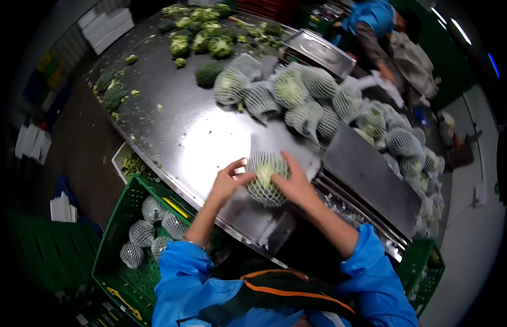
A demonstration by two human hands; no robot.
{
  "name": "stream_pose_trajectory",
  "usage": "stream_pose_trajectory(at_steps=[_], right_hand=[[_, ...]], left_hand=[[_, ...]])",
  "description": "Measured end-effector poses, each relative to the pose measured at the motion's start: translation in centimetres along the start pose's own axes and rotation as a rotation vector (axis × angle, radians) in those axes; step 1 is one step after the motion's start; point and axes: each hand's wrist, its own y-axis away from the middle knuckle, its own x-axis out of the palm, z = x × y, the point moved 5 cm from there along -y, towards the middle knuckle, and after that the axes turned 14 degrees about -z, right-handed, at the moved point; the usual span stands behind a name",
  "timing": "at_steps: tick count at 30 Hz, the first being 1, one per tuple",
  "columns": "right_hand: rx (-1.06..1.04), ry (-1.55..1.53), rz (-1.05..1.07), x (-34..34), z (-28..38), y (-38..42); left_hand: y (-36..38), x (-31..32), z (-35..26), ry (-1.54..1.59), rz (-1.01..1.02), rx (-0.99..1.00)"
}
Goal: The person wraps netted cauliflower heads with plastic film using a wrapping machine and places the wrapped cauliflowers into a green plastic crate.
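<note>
Between my two hands is a pale green vegetable head in a white foam net [267,188], over the near edge of the steel table. My left hand [229,182] presses its left side, with the thumb reaching over the front. My right hand [294,182] is curved round its right side, its thumb on the pale middle. Beyond the hands, several more heads in foam nets [289,87] are heaped on the table. A dark green broccoli head [208,73] without a net sits left of that heap.
Broccoli pieces [201,32] lie at the table's far end. A green crate [114,215] with several netted heads stands at lower left. To my right is a grey metal plate [368,169], with more netted heads [403,143] behind it. Another person in blue [370,19] works at the far right.
</note>
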Motion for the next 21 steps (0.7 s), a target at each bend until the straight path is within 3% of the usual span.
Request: stream_pose_trajectory(at_steps=[1, 3, 5, 7, 9, 11, 13, 15, 16, 17, 18, 19, 21], right_hand=[[-0.133, -0.048, -0.077, -3.5, 2.7, 1.0], [-0.391, 0.030, -0.303, -11.2, 5.9, 2.3], [0.023, -0.442, -0.264, -18.5, 5.1, 3.1], [0.322, -0.702, -0.303, -25.0, -0.1, 4.1], [0.348, -0.508, -0.363, -28.8, -7.0, 5.2], [0.424, -0.373, -0.311, -29.7, -12.7, 6.3], [0.459, -0.563, -0.407, -30.9, -12.7, 7.2], [0.395, -0.307, -0.624, -33.6, -11.3, 9.8], [0.240, -0.143, -0.649, -35.1, -11.0, 11.8], [0.171, 0.122, -0.658, -36.6, -12.3, 14.8], [0.303, 0.612, -0.656, -37.2, -11.7, 18.2], [0.265, 1.028, -0.713, -36.5, -12.6, 21.4], [0.321, 1.076, -0.621, -33.5, -14.6, 23.6]], left_hand=[[0.2, 0.2, -3.4, -0.087, -0.090, 0.062], [3.0, 4.4, -14.8, -0.152, 0.015, 0.397], [4.7, 10.7, -19.5, -0.021, 0.296, 0.346], [5.6, 18.6, -18.9, -0.233, 0.509, 0.512], [7.0, 25.7, -15.3, -0.105, 0.604, 0.444], [6.6, 30.0, -10.3, -0.328, 0.624, 0.608], [7.2, 30.1, -10.9, -0.392, 0.537, 0.435], [7.7, 27.9, -11.2, -0.444, 0.457, 0.474], [8.4, 25.7, -12.0, -0.486, 0.295, 0.719], [9.2, 23.3, -12.7, -0.642, 0.138, 1.096], [10.6, 21.4, -13.6, -0.904, -0.013, 1.239], [10.8, 20.4, -12.6, -1.103, 0.001, 1.171], [10.6, 20.4, -9.5, -1.206, 0.038, 1.126]])
